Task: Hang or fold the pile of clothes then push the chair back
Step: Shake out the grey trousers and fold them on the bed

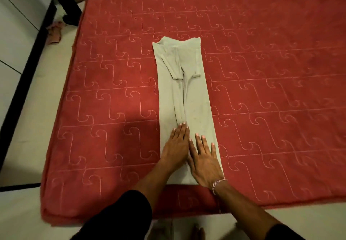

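head — garment [184,90] under left hand [176,146] | right hand [205,161] flat

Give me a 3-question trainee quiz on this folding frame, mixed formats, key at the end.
1. True or false: the left hand and right hand both lie flat on the pale garment.
2. The garment lies on: A) the red mattress B) a chair C) the floor
3. Fill in: the bracelet is on the ___ wrist.

Key: 1 true; 2 A; 3 right.
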`<state>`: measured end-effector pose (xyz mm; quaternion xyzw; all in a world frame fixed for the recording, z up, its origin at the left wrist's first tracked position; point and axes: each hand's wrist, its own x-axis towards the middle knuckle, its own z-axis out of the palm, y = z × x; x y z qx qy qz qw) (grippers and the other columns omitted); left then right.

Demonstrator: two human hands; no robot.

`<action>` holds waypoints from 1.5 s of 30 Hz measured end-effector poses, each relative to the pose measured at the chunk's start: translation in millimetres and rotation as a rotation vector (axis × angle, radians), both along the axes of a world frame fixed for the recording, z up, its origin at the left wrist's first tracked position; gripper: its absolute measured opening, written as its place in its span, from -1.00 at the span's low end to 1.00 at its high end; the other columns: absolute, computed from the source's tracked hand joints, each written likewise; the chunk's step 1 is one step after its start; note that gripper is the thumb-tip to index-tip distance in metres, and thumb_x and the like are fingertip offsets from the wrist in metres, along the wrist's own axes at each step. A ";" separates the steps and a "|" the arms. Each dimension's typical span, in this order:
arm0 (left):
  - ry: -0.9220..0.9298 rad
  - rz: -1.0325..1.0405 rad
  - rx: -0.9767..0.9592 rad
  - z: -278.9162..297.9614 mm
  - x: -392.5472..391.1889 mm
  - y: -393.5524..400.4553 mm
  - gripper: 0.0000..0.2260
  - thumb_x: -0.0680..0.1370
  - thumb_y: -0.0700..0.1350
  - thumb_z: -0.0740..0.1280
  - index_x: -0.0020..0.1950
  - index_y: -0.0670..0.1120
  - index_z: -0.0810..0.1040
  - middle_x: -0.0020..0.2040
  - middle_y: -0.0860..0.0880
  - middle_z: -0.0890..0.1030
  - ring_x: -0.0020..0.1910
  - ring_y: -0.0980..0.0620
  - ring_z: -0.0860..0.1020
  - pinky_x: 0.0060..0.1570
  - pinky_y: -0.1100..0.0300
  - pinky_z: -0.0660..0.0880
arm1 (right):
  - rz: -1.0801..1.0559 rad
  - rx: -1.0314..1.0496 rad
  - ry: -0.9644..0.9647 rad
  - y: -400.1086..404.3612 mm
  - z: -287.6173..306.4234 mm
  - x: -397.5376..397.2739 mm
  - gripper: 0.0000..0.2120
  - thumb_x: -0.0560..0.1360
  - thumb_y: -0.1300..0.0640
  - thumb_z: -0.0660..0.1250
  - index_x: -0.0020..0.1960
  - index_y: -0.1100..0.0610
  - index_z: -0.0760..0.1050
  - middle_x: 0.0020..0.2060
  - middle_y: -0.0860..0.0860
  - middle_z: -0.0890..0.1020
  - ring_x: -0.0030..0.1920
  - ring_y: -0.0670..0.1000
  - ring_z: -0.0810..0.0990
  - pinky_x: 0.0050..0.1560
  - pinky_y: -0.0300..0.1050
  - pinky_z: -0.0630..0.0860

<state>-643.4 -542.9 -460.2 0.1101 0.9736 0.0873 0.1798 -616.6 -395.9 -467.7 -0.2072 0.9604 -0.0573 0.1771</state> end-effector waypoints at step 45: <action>-0.409 1.206 1.345 58.7 15.2 -74.3 -0.75 0.61 -0.13 0.34 0.12 -0.32 0.59 -0.01 -0.26 0.70 -0.17 -0.08 0.70 -0.16 0.13 0.65 | -1.075 -0.975 -0.549 47.7 91.6 -61.5 -0.79 0.59 0.16 0.38 -0.06 0.33 0.62 -0.38 0.16 0.63 -0.55 -0.04 0.49 -0.60 -0.27 0.39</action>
